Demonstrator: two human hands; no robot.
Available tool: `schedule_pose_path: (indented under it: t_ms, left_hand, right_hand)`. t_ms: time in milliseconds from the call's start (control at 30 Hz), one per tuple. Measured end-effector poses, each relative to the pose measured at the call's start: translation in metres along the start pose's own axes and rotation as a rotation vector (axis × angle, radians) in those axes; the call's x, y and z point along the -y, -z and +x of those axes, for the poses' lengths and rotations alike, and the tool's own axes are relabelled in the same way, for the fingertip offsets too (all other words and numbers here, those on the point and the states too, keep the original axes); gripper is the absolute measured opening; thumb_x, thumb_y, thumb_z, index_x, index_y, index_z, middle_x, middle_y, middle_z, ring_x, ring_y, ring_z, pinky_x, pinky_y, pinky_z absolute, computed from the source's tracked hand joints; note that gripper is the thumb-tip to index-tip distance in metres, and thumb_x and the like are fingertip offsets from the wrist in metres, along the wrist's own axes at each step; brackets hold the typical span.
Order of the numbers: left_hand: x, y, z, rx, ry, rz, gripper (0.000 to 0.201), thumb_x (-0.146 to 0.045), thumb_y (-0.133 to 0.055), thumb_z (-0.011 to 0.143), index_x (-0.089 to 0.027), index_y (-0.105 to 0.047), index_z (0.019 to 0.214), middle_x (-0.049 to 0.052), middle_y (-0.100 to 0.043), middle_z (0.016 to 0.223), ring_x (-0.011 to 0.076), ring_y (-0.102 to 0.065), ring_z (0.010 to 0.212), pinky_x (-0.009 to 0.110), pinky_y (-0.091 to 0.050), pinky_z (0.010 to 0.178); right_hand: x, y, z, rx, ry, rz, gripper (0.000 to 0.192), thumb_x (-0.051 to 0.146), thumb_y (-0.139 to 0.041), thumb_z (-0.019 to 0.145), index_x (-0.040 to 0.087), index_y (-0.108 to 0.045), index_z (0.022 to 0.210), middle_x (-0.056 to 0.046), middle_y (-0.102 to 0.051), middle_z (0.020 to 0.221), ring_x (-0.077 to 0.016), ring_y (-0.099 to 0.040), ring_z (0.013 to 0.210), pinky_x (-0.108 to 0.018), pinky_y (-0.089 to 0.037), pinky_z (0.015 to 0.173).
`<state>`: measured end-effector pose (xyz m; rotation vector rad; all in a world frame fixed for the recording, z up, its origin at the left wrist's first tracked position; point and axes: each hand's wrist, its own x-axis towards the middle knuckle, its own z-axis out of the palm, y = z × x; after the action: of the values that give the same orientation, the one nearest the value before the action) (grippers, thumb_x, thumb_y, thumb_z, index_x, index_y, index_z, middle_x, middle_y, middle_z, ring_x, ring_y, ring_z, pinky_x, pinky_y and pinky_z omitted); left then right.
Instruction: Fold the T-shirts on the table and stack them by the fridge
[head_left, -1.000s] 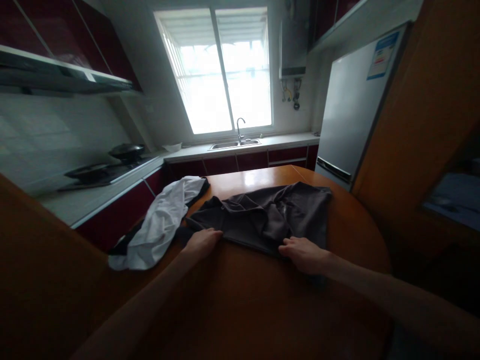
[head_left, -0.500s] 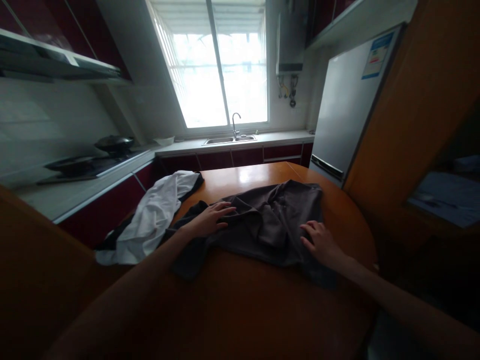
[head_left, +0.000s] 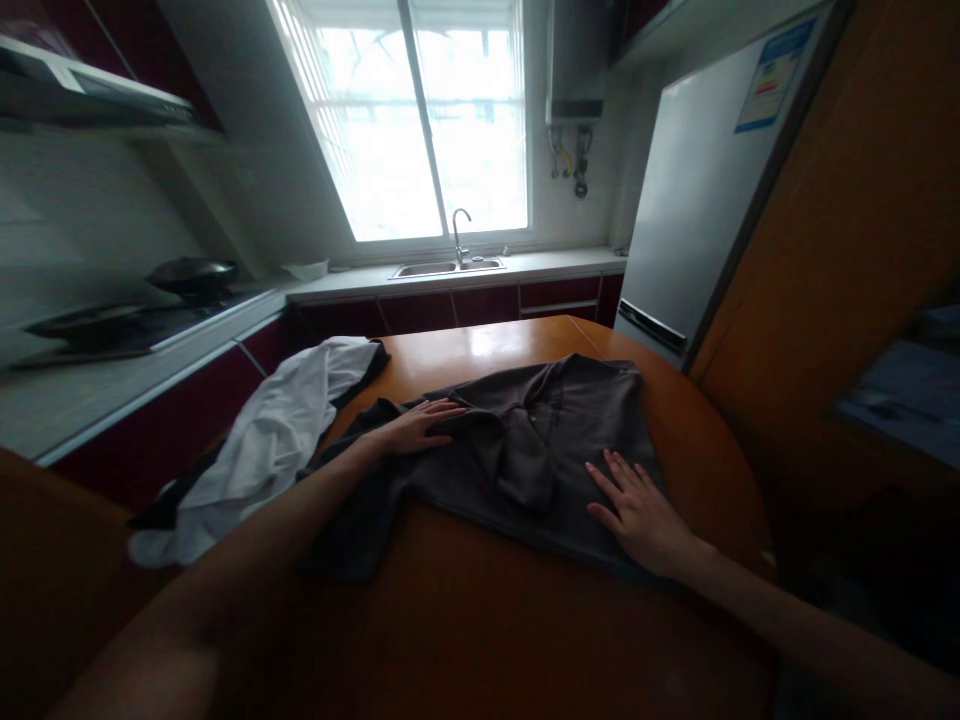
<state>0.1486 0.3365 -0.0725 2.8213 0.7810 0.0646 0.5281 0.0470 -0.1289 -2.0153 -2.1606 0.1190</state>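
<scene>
Dark grey shirt (head_left: 525, 440) lies spread but rumpled on the round wooden desk (head_left: 487, 620), one sleeve trailing off its near-left side; no fold made yet, creases left to smooth. Left hand (head_left: 412, 428) and right hand (head_left: 637, 510) rest flat on it, fingers apart, gripping nothing. White garment (head_left: 277, 440) heaped left of the shirt

white cloth (head_left: 262, 450) on table (head_left: 487, 620) | fridge (head_left: 697, 200) | sink (head_left: 448, 267) | pan (head_left: 191, 272)
</scene>
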Motion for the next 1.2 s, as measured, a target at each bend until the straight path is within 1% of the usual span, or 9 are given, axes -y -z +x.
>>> schedule_pose_path:
  t_ms: [200, 333, 433, 533, 667, 767, 933, 1033, 1200]
  left_hand:
    - [-0.009, -0.012, -0.003, -0.07, 0.132, 0.054, 0.063, -0.051, -0.051, 0.099, -0.028, -0.04, 0.156, 0.007, -0.039, 0.161, 0.0283, -0.032, 0.149, 0.046, -0.022, 0.123]
    - [-0.059, -0.025, -0.009, -0.08, 0.306, 0.113, 0.066, -0.055, -0.049, 0.098, -0.027, -0.038, 0.157, 0.01, -0.042, 0.159, 0.032, -0.039, 0.145, 0.046, -0.031, 0.118]
    - [-0.103, -0.029, -0.014, -0.01, 0.403, 0.131, 0.075, -0.057, -0.055, 0.094, -0.026, -0.035, 0.159, 0.016, -0.047, 0.153, 0.0376, -0.052, 0.134, 0.046, -0.042, 0.108]
    - [-0.13, -0.02, -0.018, 0.077, 0.431, 0.103, 0.078, -0.063, -0.058, 0.089, -0.029, -0.038, 0.157, 0.016, -0.056, 0.143, 0.0384, -0.065, 0.114, 0.045, -0.05, 0.094]
    - [-0.133, -0.006, -0.018, -0.012, 0.365, 0.109, 0.063, -0.064, -0.056, 0.09, -0.032, -0.055, 0.144, 0.011, -0.061, 0.135, 0.0348, -0.064, 0.113, 0.043, -0.049, 0.094]
    - [-0.121, -0.012, -0.018, -0.174, 0.317, 0.168, 0.056, -0.06, -0.061, 0.089, -0.03, -0.061, 0.138, 0.009, -0.058, 0.138, 0.0347, -0.058, 0.12, 0.048, -0.044, 0.104]
    - [-0.101, -0.04, -0.022, -0.288, 0.243, 0.155, 0.055, -0.052, -0.056, 0.096, -0.027, -0.055, 0.146, 0.007, -0.044, 0.156, 0.0334, -0.039, 0.141, 0.048, -0.03, 0.121]
    - [-0.091, -0.039, -0.03, -0.176, 0.145, 0.07, 0.066, -0.053, -0.058, 0.096, -0.028, -0.043, 0.155, 0.006, -0.034, 0.164, 0.0327, -0.029, 0.149, 0.048, -0.026, 0.124]
    - [-0.074, -0.021, -0.044, -0.04, -0.009, -0.016, 0.078, -0.054, -0.066, 0.091, -0.034, -0.034, 0.159, 0.002, -0.031, 0.166, 0.0304, -0.025, 0.153, 0.047, -0.023, 0.125]
  right_hand:
    - [-0.076, 0.024, 0.06, 0.09, 0.175, 0.004, 0.06, 0.051, -0.037, 0.105, 0.026, -0.033, 0.16, -0.009, -0.017, 0.168, -0.0227, -0.014, 0.156, -0.044, -0.015, 0.126]
    - [-0.115, 0.047, 0.118, 0.114, 0.224, -0.025, 0.054, 0.037, -0.051, 0.102, 0.026, -0.042, 0.155, -0.009, -0.029, 0.165, -0.022, -0.025, 0.153, -0.04, -0.015, 0.124]
    - [-0.117, 0.062, 0.156, -0.067, -0.001, -0.101, 0.053, 0.04, -0.048, 0.102, 0.009, -0.054, 0.145, -0.025, -0.035, 0.16, -0.0309, -0.024, 0.153, -0.053, -0.01, 0.119]
    - [-0.096, 0.068, 0.184, -0.207, -0.161, -0.099, 0.06, 0.04, -0.031, 0.105, -0.005, -0.059, 0.135, -0.037, -0.031, 0.156, -0.0408, -0.018, 0.152, -0.067, -0.008, 0.111]
    - [-0.034, 0.063, 0.187, -0.348, -0.241, -0.064, 0.051, 0.029, -0.033, 0.104, 0.002, -0.05, 0.144, -0.032, -0.034, 0.157, -0.0425, -0.024, 0.15, -0.069, -0.017, 0.113]
    - [0.031, 0.044, 0.15, -0.358, -0.13, -0.011, 0.05, 0.031, -0.041, 0.101, 0.01, -0.049, 0.146, -0.022, -0.04, 0.157, -0.0331, -0.033, 0.147, -0.057, -0.023, 0.119]
    - [0.115, 0.002, 0.069, -0.085, 0.106, 0.105, 0.063, 0.049, -0.037, 0.103, 0.016, -0.037, 0.157, -0.018, -0.029, 0.165, -0.0319, -0.024, 0.152, -0.055, -0.019, 0.122]
    - [0.128, -0.008, 0.05, 0.037, 0.116, 0.104, 0.07, 0.061, -0.032, 0.102, 0.023, -0.03, 0.161, -0.017, -0.016, 0.169, -0.0359, -0.009, 0.156, -0.06, -0.013, 0.121]
    - [0.12, -0.005, 0.052, 0.102, 0.115, 0.082, 0.072, 0.064, -0.034, 0.101, 0.025, -0.03, 0.161, -0.016, -0.015, 0.169, -0.0365, -0.006, 0.156, -0.058, -0.011, 0.122]
